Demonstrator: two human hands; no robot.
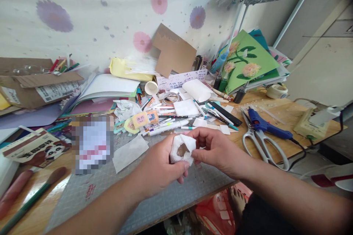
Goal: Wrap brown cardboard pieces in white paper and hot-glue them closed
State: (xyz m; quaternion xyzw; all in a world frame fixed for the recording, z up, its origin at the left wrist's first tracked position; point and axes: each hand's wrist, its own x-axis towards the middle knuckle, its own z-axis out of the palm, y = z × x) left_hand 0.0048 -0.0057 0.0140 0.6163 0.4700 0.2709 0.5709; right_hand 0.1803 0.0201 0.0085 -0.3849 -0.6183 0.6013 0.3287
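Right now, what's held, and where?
Crumpled white paper with a hole: left hand at its left side and lower edge, right hand at its right edge.

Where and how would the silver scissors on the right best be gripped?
Probably by the handle loops, with the right hand coming from the near side: the scissors lie with their loops toward the person and their blades pointing away. The blue glue gun lies close against or over the blade end, so that end looks more awkward.
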